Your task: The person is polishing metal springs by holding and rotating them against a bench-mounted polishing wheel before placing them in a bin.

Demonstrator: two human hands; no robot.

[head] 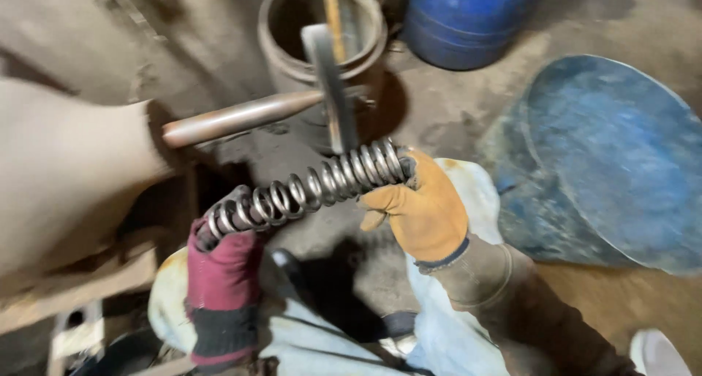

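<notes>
coil springs [307,190]: 1 | gloved hands: 2, left [223,274], right [424,208] | hammers [292,105]: 1 | rusty buckets [322,32]: 1 | blue drums [468,18]: 1 | blue lids [614,157]: 1

Silver-grey coil spring [307,190]; maroon glove with black cuff on the left hand [223,274]; mustard-yellow glove on the right hand [424,208]; blue drum [468,18]; rusty-brown can [292,32].

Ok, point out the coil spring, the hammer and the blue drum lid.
coil spring [307,190], head view, middle coils.
hammer [241,118], head view, mid handle.
blue drum lid [621,157], head view, flat face.
</notes>
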